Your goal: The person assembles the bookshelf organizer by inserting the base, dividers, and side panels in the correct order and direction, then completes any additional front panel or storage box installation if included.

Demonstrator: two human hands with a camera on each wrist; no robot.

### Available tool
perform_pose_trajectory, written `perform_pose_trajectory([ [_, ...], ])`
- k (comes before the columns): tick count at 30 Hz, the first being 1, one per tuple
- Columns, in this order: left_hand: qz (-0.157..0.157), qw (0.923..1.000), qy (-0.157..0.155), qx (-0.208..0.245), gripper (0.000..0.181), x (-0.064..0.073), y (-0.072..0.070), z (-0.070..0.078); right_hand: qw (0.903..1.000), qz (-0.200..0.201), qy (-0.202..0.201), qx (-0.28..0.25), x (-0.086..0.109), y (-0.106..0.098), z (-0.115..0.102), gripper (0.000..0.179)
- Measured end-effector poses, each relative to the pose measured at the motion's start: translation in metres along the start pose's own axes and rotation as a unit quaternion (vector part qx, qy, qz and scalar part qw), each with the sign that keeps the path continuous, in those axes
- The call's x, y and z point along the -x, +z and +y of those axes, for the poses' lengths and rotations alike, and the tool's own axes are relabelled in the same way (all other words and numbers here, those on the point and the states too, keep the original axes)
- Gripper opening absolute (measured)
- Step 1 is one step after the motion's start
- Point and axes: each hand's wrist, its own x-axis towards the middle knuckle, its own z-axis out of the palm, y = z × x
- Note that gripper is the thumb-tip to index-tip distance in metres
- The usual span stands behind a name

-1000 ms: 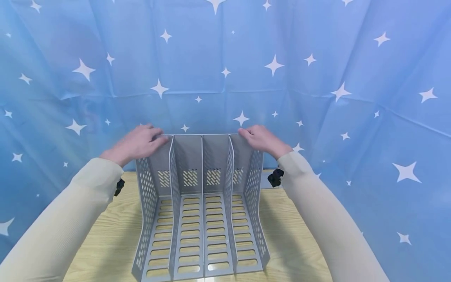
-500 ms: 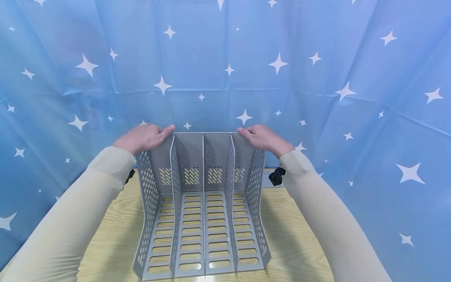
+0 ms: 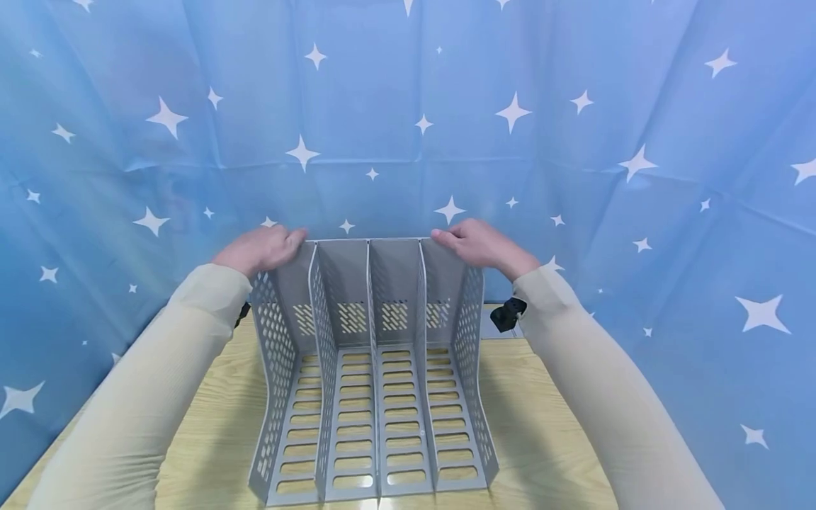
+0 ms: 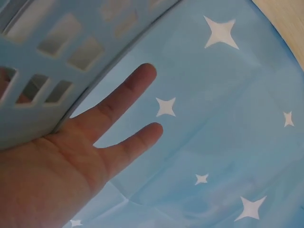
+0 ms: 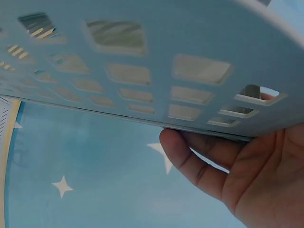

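The right hand [image 3: 478, 243] grips the gray rack [image 3: 342, 269] at its far right top corner; the left hand [image 3: 260, 249] lies on the far left corner, two fingers [image 4: 124, 98] straight, its hold hard to tell. The rack stands centrally on the wooden table [image 3: 542, 386], a starred blue curtain [image 3: 382, 92] beyond.

Cream sleeves [image 3: 586, 368], black wrist cameras [image 3: 508, 314]

I reach both arms forward, left arm [image 3: 137, 386] and right arm [image 3: 602, 386] angling inward. My left hand [image 3: 261, 249] and right hand [image 3: 481, 246] grip nearly level, well apart, thumbs pointing inward. Two left fingers [image 4: 118, 97] spread straight; two right fingers [image 5: 190, 164] bend close together.
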Motion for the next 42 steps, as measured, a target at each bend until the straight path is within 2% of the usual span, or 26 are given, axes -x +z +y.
perform_pose_trajectory([
  [4,0.008,0.9999,-0.01,-0.005,0.079,0.0,-0.003,0.003,1.0,-0.001,0.001,0.002,0.002,-0.005,-0.004,0.051],
  [8,0.023,0.9997,-0.002,-0.007,0.079,-0.001,-0.001,0.005,0.9999,-0.006,0.013,0.006,0.002,-0.008,-0.004,0.056],
  [14,0.013,0.9996,0.007,0.024,0.078,0.002,0.004,0.001,0.9996,-0.002,0.013,0.026,-0.005,-0.005,-0.005,0.06],
  [17,0.013,0.9995,0.01,0.029,0.077,0.003,0.005,-0.001,0.9993,-0.015,0.016,0.031,-0.008,-0.001,-0.004,0.062],
  [25,0.025,0.9989,0.022,0.032,0.077,0.002,0.005,0.008,0.9988,-0.037,0.032,-0.008,-0.004,0.004,0.006,0.07],
  [31,0.012,0.9992,0.011,0.037,0.08,0.0,0.005,0.012,0.9989,-0.036,0.026,-0.017,0.0,0.008,0.01,0.07],
  [42,0.005,0.999,0.028,0.035,0.081,0.003,0.002,0.018,0.9958,-0.077,0.034,-0.035,-0.001,0.003,0.018,0.07],
])
